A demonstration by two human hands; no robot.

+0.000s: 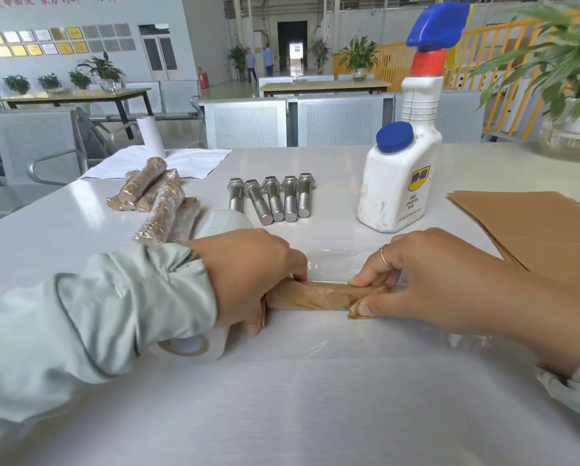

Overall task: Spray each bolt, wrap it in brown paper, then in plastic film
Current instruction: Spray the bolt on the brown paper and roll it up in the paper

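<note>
the brown-paper-wrapped bolt (pixel 319 295) lies crosswise on the white table (pixel 315 398), on a sheet of clear plastic film (pixel 335 255). the left hand (pixel 248 274) pinches its left end; the right hand (pixel 426 277) pinches its right end. the clear film roll (pixel 194 351) sits under the left wrist. five bare steel bolts (pixel 273 200) stand in a row behind, beside the white spray bottle (pixel 403 169).

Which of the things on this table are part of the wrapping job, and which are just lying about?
Job:
left hand and right hand, gripping the paper-wrapped bolt
film roll
bare bolts
spray bottle
brown paper
finished bundles

Lying about:
white roll
white sheet
potted plant
</note>
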